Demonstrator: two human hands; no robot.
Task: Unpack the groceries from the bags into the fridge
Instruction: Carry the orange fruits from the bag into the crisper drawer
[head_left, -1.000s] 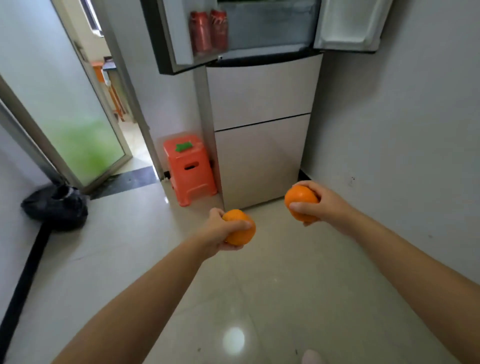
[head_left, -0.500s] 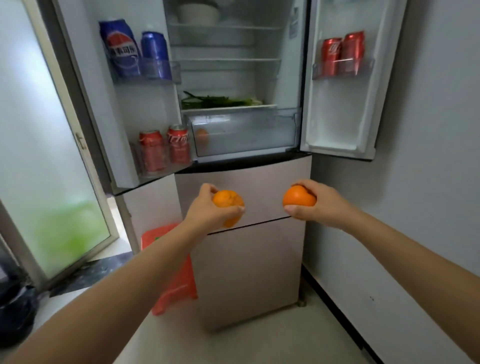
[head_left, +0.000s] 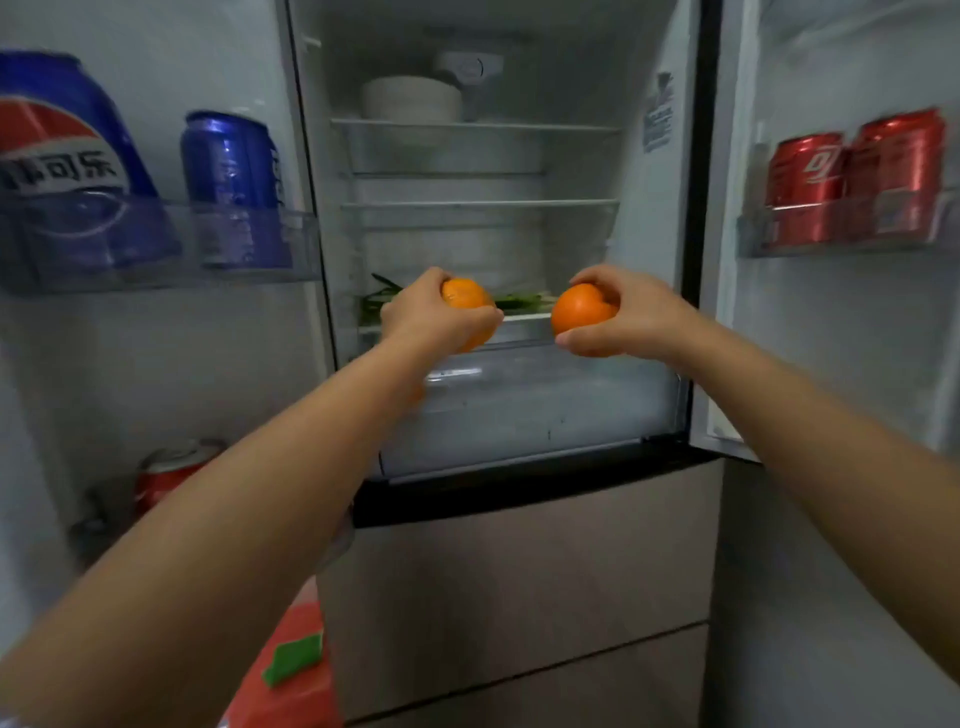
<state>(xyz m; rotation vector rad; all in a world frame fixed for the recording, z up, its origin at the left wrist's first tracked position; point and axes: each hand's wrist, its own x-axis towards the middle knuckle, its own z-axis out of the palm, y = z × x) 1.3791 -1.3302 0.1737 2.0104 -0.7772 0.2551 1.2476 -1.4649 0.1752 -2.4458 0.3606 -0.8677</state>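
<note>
My left hand (head_left: 423, 317) grips an orange (head_left: 464, 300), and my right hand (head_left: 631, 319) grips a second orange (head_left: 574, 312). Both are held up in front of the open fridge (head_left: 662, 218), level with the lowest glass shelf (head_left: 524, 317) where green vegetables (head_left: 519, 301) lie. Just below the hands is the clear crisper drawer (head_left: 545, 400). The left orange is partly covered by my fingers.
The left door bin holds blue Pepsi cans (head_left: 231, 176) and, lower down, red cola cans (head_left: 166, 473). Red cans (head_left: 852, 176) stand in the right door bin. A white bowl (head_left: 413, 98) sits on the top shelf. An orange stool (head_left: 296, 670) stands low left.
Both hands have risen with the oranges from in front of the lower drawers to the fridge's open compartment. The view has tilted up and moved closer to the fridge.
</note>
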